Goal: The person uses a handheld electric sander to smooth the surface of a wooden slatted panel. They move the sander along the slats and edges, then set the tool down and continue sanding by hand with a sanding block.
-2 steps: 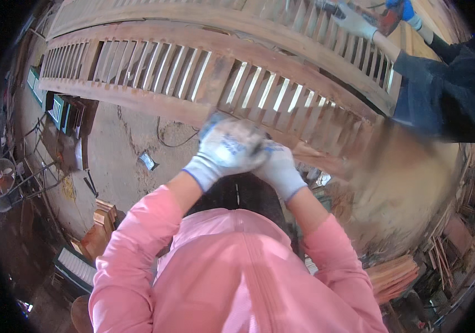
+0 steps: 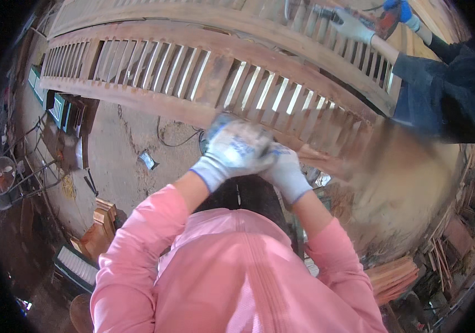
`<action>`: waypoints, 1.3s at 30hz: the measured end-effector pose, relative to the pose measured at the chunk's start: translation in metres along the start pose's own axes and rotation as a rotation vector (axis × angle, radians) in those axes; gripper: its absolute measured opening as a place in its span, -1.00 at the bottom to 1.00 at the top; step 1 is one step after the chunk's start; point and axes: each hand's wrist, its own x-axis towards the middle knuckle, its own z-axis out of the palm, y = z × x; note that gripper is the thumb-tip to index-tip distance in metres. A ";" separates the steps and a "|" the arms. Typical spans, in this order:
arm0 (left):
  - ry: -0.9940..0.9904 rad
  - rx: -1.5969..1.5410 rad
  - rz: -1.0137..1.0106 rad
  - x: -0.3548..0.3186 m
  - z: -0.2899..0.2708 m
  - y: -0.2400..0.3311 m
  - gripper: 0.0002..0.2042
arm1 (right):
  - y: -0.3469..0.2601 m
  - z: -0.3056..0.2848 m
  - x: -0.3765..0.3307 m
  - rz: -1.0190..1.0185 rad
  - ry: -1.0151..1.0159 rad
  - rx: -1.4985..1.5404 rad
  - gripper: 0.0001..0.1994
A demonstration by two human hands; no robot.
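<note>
Slatted wooden shutter (image 2: 215,83), lying lengthwise from left to right just beyond both hands, right end slanting nearer. Left hand (image 2: 238,146), in a pale glove, at the shutter's near edge, fingers bent and partly blurred; at the fingertips a dark patch (image 2: 221,120), glove coating or something held, cannot tell which. Right hand (image 2: 288,171), also in a pale glove, close against the right side of the left hand, fingers tucked behind and out of sight. Both hands together; whether clamped on anything, cannot tell.

Near side, below the wrists: pink top (image 2: 221,266) with long sleeves, bare skin between cuffs and gloves.

Far side: second shutter (image 2: 282,49), alongside and beyond the first. Over its right part, a co-worker's pale-gloved hand (image 2: 354,28) and, farther right, a blue-gloved hand (image 2: 398,10) beside a red tool (image 2: 386,23); dark clothing (image 2: 443,94) at far right.

To the left, on the dusty floor (image 2: 118,144): dark cord (image 2: 173,145) close to the left hand, then a small packet (image 2: 147,160). Farther left: small green-framed shutter (image 2: 57,111) and round dish (image 2: 1,176). Near left: wood blocks (image 2: 100,227) and pale-slatted panel (image 2: 76,266). Near right: bundle of wood strips (image 2: 393,279).
</note>
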 end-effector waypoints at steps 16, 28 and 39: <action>-0.079 -0.188 0.249 0.080 0.075 0.108 -0.44 | 0.167 0.009 -0.105 -0.114 0.355 0.108 -0.55; 0.049 0.005 0.034 0.039 0.005 -0.021 -0.52 | 0.018 -0.045 0.025 -0.031 -0.058 -0.040 -0.53; 0.087 -0.115 0.019 0.016 0.013 -0.014 -0.46 | 0.023 -0.020 0.009 -0.054 -0.023 0.028 -0.50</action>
